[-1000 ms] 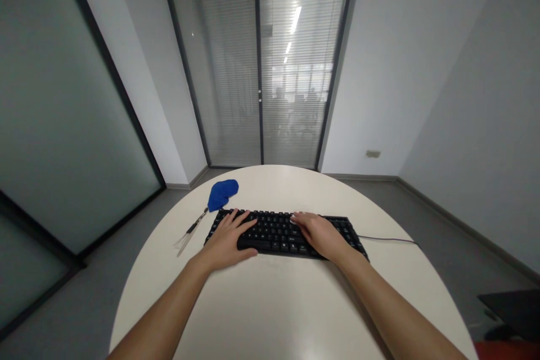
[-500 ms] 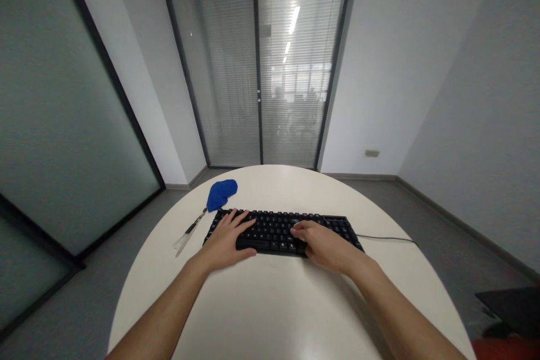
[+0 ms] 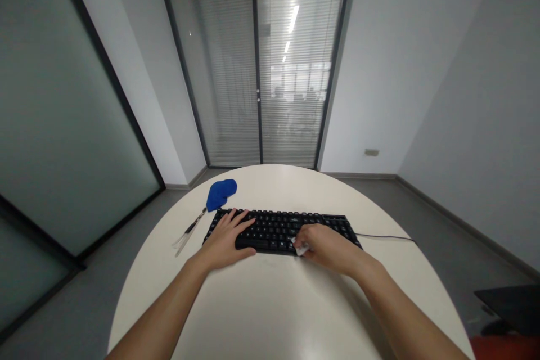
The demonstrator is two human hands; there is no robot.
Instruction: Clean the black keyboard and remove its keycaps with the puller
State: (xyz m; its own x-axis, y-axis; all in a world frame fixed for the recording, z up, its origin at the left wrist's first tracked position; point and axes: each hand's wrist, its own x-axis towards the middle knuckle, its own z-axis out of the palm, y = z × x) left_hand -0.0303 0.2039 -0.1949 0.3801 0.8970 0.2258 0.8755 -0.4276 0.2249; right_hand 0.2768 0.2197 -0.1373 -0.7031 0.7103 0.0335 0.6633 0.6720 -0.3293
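Observation:
A black keyboard (image 3: 270,232) lies across the round table in front of me. My left hand (image 3: 228,239) rests flat on its left end, fingers spread over the keys and thumb along the front edge. Over the right-centre keys, my right hand (image 3: 323,244) is closed, pinching a small white crumpled piece, like a tissue (image 3: 301,248), against the keyboard's front edge. Part of the tissue is hidden under the fingers. Several keys lie out of sight beneath both hands.
Beyond the keyboard's left end lies a blue cloth (image 3: 221,194). Beside it is a slim brush-like tool (image 3: 194,224) with a pale end. A cable (image 3: 386,237) runs from the keyboard to the right edge of the white table (image 3: 270,304). Something dark (image 3: 510,304) stands at lower right.
My right hand has curled and shifted slightly toward the keyboard's front edge, and the white tissue now shows below its fingers. The left hand stays in place.

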